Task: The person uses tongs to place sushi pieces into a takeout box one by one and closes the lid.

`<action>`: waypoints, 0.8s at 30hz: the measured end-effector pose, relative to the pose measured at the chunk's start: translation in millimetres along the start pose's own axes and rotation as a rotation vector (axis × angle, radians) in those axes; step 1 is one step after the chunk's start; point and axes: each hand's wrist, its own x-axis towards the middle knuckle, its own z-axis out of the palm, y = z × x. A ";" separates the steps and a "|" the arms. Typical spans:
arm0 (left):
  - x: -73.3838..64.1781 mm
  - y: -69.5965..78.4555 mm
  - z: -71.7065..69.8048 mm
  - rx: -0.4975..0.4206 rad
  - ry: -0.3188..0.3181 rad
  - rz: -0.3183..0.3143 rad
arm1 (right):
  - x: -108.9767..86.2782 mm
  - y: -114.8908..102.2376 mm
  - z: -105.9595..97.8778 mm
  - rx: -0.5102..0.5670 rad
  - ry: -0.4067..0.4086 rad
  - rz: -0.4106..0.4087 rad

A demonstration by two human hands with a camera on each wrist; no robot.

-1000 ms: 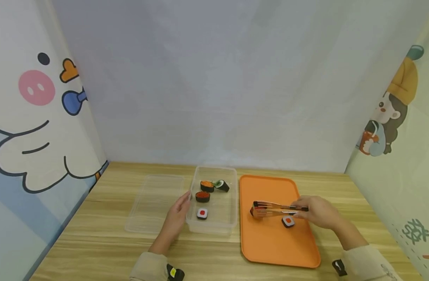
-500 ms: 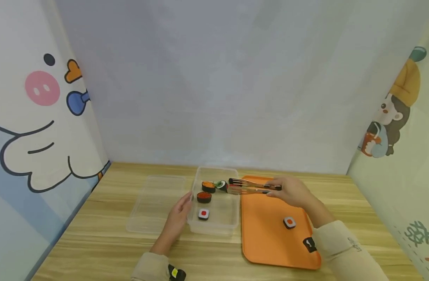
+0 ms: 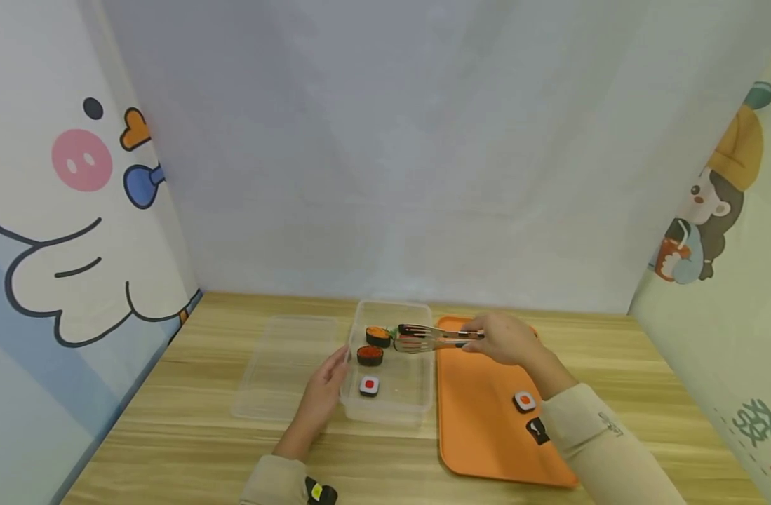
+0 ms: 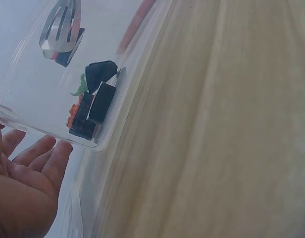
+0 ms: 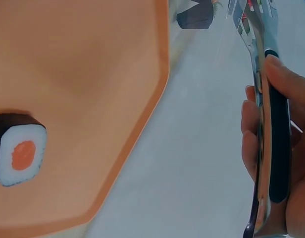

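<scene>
My right hand (image 3: 501, 339) grips metal serving tongs (image 3: 438, 335) with slotted, fork-like ends and dark handles. A piece of toy sushi (image 4: 68, 55), dark and reddish, sits at the tong tips over the clear plastic box (image 3: 398, 403); the tips mostly cover it in the head view. Inside the box lie an orange-topped sushi (image 3: 377, 337), a red-topped sushi (image 3: 370, 355) and a white square roll with a red centre (image 3: 369, 386). A dark hand roll (image 4: 100, 74) with green shows in the left wrist view. My left hand (image 3: 322, 393) touches the box's left side with extended fingers.
Right of the box, an orange tray (image 3: 480, 435) carries one white roll with an orange centre (image 3: 524, 402), close to my right sleeve. A clear flat lid (image 3: 278, 372) lies left of the box on the wooden table (image 3: 189, 421). A pale curtain (image 3: 385, 175) hangs behind.
My right hand has carried the tongs and a sushi piece from the tray leftward to above the box. One roll stays on the tray. The left hand has kept its place by the box.
</scene>
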 end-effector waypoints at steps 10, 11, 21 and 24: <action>-0.2 -0.1 1.3 -0.001 -0.005 0.011 | -0.5 1.0 -6.0 -0.015 -0.020 0.006; 0.0 0.0 1.2 -0.001 -0.004 0.007 | -1.1 0.9 -6.9 -0.019 -0.017 0.005; 0.0 -0.1 1.1 -0.004 -0.009 0.015 | -23.3 10.4 -20.7 0.033 -0.007 0.053; 0.0 0.5 0.5 -0.002 -0.009 0.002 | -34.8 17.9 -26.2 0.070 -0.015 0.074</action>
